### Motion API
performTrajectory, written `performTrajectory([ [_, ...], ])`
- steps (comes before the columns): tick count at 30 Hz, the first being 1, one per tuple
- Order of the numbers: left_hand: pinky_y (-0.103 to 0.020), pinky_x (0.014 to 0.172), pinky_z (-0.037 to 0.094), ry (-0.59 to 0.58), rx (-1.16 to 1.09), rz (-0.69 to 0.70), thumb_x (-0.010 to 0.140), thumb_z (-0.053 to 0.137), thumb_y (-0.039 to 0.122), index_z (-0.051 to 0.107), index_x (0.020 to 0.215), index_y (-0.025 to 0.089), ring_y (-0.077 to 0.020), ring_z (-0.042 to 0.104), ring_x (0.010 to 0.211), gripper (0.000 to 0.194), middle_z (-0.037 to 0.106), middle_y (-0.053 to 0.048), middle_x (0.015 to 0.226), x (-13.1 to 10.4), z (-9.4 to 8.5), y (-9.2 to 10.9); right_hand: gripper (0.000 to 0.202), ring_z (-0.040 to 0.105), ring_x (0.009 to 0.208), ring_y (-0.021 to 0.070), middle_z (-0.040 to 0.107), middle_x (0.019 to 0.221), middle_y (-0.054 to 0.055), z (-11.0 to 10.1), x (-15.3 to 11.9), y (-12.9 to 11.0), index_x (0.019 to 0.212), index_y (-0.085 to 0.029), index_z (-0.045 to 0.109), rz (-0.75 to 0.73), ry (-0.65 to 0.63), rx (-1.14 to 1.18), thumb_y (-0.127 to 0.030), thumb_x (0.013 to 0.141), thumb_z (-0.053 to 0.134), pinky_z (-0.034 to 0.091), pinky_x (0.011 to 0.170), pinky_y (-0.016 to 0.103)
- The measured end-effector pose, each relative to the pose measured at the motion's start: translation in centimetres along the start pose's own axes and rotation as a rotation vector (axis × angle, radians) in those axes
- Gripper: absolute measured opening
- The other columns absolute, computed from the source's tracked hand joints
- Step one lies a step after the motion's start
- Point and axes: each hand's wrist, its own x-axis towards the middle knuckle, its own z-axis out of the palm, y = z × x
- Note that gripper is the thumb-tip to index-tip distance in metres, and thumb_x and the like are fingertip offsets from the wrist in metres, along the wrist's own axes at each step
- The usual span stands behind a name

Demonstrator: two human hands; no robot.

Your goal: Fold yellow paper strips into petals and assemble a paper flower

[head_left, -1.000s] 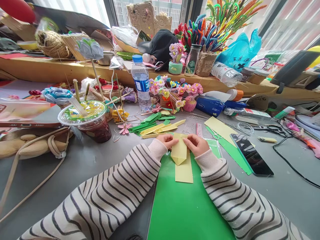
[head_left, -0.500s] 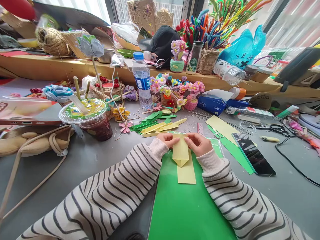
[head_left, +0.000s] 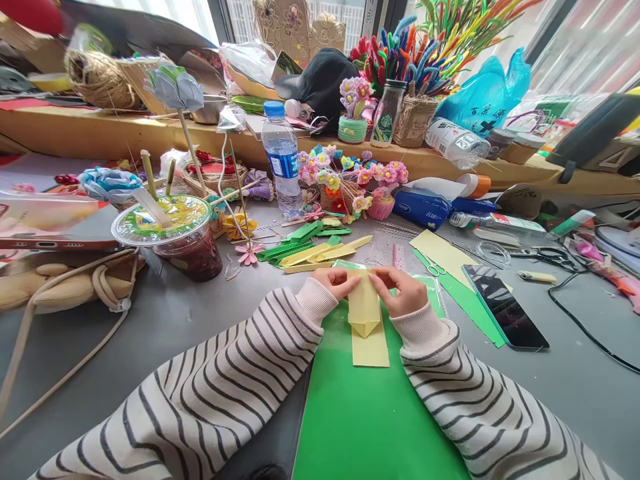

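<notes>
Between my two hands is a folded piece of yellow paper (head_left: 364,305), its lower end creased to a point. My left hand (head_left: 339,281) pinches its upper left edge, and my right hand (head_left: 400,289) pinches the upper right side. Fingers cover part of the paper's top. Beneath it, a flat yellow paper strip (head_left: 371,350) lies on a green sheet (head_left: 370,420). Just beyond my hands are several cut yellow strips (head_left: 330,253) and green strips (head_left: 290,244).
To the right lie a phone (head_left: 505,307), small scissors (head_left: 433,267) and a yellow sheet (head_left: 440,250). A lidded drink cup (head_left: 185,250) stands left, a water bottle (head_left: 283,167) behind. Crocheted flowers (head_left: 350,177) and a blue tissue pack (head_left: 423,208) line the back.
The upper part of the folded yellow paper looks narrower, its top edges drawn inward between my fingers. Both hands keep their pinch. The whole view has shifted slightly.
</notes>
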Motion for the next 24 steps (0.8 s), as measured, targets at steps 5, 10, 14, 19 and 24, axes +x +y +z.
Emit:
performTrajectory([
  [5, -0.023, 0.055, 0.046, -0.039, -0.179, -0.143, 0.053, 0.061, 0.044, 0.062, 0.071, 0.010, -0.0109, 0.055, 0.056, 0.038, 0.060, -0.004, 0.064, -0.3, 0.1, 0.9, 0.024, 0.058, 0.072, 0.0154, 0.064, 0.082, 0.008, -0.4, -0.2, 0.6, 0.095, -0.015, 0.059, -0.281, 0.007, -0.095, -0.015, 0.075, 0.046, 0.047, 0.066, 0.026],
  [10, -0.021, 0.053, 0.046, -0.017, -0.249, -0.194, 0.048, 0.064, 0.043, 0.063, 0.068, 0.011, -0.0098, 0.055, 0.054, 0.038, 0.061, -0.003, 0.061, -0.4, 0.1, 1.5, 0.027, 0.058, 0.078, 0.0148, 0.063, 0.086, 0.008, -0.6, -0.2, 0.7, 0.098, -0.017, 0.059, -0.267, -0.068, 0.084, -0.013, 0.074, 0.046, 0.047, 0.069, 0.025],
  [14, -0.022, 0.055, 0.047, 0.025, -0.228, -0.198, 0.048, 0.064, 0.043, 0.063, 0.071, 0.011, -0.0117, 0.057, 0.057, 0.039, 0.062, -0.004, 0.063, -0.3, 0.1, 1.5, 0.020, 0.058, 0.077, 0.0140, 0.063, 0.085, 0.004, -0.3, 0.2, 0.1, 0.088, -0.023, 0.063, 0.072, -0.117, 0.361, -0.023, 0.073, 0.050, 0.047, 0.069, 0.026],
  [19, -0.023, 0.054, 0.046, 0.047, -0.186, -0.156, 0.049, 0.063, 0.044, 0.063, 0.072, 0.011, -0.0127, 0.056, 0.059, 0.040, 0.062, -0.003, 0.064, -0.1, 0.0, 1.1, 0.017, 0.055, 0.085, 0.0154, 0.063, 0.086, 0.003, -0.1, 0.5, 0.0, 0.081, -0.022, 0.065, 0.347, -0.191, 0.591, -0.028, 0.069, 0.054, 0.043, 0.077, 0.028],
  [24, -0.022, 0.053, 0.044, 0.029, -0.178, -0.106, 0.050, 0.062, 0.045, 0.061, 0.069, 0.011, -0.0106, 0.053, 0.056, 0.038, 0.059, -0.003, 0.063, 0.0, 0.1, 0.9, 0.024, 0.057, 0.076, 0.0149, 0.063, 0.085, 0.004, 0.4, 0.4, 0.2, 0.084, -0.019, 0.061, 0.558, -0.203, 0.776, -0.030, 0.061, 0.061, 0.048, 0.064, 0.027],
])
